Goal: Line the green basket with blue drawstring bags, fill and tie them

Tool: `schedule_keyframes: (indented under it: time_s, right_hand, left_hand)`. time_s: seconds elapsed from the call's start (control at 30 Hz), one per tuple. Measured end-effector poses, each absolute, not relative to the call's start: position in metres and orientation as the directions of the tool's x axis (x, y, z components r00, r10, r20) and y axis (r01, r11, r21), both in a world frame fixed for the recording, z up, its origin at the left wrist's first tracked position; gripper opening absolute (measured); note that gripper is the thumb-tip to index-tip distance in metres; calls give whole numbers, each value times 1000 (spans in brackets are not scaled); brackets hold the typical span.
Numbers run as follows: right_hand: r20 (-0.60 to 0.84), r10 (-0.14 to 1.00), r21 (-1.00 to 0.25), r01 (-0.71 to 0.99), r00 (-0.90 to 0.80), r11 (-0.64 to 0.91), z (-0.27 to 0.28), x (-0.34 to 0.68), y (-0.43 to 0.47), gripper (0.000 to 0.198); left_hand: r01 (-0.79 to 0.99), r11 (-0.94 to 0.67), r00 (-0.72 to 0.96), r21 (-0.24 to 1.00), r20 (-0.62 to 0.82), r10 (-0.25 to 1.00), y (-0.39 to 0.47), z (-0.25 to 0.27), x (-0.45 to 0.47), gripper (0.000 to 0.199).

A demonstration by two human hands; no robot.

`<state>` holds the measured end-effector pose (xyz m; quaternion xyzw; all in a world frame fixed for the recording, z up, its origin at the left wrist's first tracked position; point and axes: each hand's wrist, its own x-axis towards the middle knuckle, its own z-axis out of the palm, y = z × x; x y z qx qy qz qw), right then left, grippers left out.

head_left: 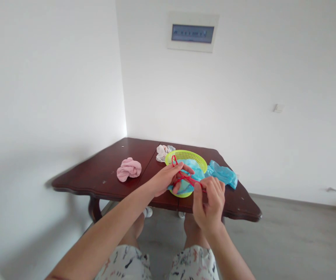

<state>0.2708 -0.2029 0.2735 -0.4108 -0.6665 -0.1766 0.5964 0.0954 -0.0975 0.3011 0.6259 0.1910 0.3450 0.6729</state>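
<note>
- The table [89, 173], dark red-brown with wavy edges, stands with its far edge by the wall; its left corner has only bare wood near it.
- The pink cloth [128, 169] lies bunched up on the left half, nearer the near edge than the far one.
- The crumpled white bag [163, 154] sits near the middle of the far edge, just beside the basket.
- The left hand [168, 177] reaches over the near edge, its fingers grasping the red string, a loop of which stands up past the thumb.
- The green basket [184, 154] rests right of the middle, its front close to the near edge and partly hidden by the hands.
- The light blue plastic [195, 168] lies inside the basket, behind the string.
- The red string [189, 179] spans the two hands above the basket; whether it joins the plastic, I cannot tell.
- The right hand [210, 200] has its fingers curled, pinching the string's other end against the thumb.
- The blue bag [223, 174] lies crumpled by the right edge, just beside the basket.
</note>
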Motion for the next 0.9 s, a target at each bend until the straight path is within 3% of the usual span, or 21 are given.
schedule_keyframes:
  time_s: [0.13,0.2,0.27,0.3,0.4,0.47,0.53,0.67,0.8,0.9]
  right_hand:
    - [875,479,-247,783,-73,571,250,255,-210,26]
    - [842,531,-254,794,-99,552,240,253,-210,21]
    - [872,488,-277,776,-45,567,237,256,-208,10]
    - [897,441,-282,759,-8,587,238,259,-208,7]
    - [928,372,-268,716,13,644,250,267,-204,36]
    - [906,424,-289,702,-20,651,258,272,-200,42]
    - [872,490,-362,690,12,627,261,275,-194,37]
    - [767,636,-551,590,80,590,255,279,-186,29]
    - [737,666,-659,343,116,669,251,277,-179,39]
    - [700,689,-715,184,190,675,260,276,-175,40]
  left_hand:
    - [-310,58,700,949,186,690,-98,308,92,61]
    - [-307,-124,665,944,306,681,-108,316,88,61]
    - [-151,-453,618,879,441,651,-122,326,82,58]
    - [-23,-615,620,788,494,610,-130,331,79,55]
    - [245,-888,719,390,541,436,-144,343,71,34]
    - [288,-940,748,186,569,341,-145,347,66,30]
    - [321,-943,703,84,646,297,-141,348,62,32]
    - [244,-969,638,43,745,194,-132,341,60,46]
    - [56,-997,742,-54,670,5,-131,333,68,62]
    - [19,-993,767,-118,639,-61,-134,332,74,70]
